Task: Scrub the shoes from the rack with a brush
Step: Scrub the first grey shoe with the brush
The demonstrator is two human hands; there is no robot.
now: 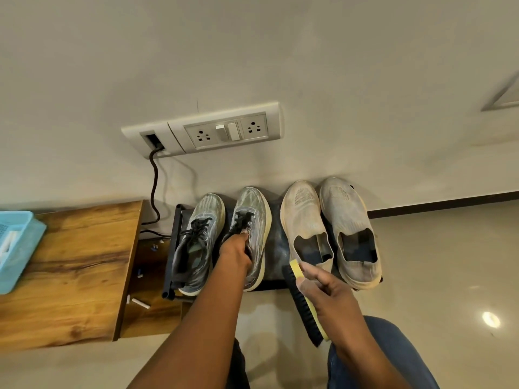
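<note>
Against the beige wall (337,80), left hand (235,251) grips a grey laced mesh sneaker (250,237) on the black rack (276,245); right hand (328,293) holds a yellow-backed black-bristled brush (304,306).

No legible text, brand, number or sign appeared on the grey laced running shoes (224,237), the white wall socket plate (224,127) or elsewhere.
</note>
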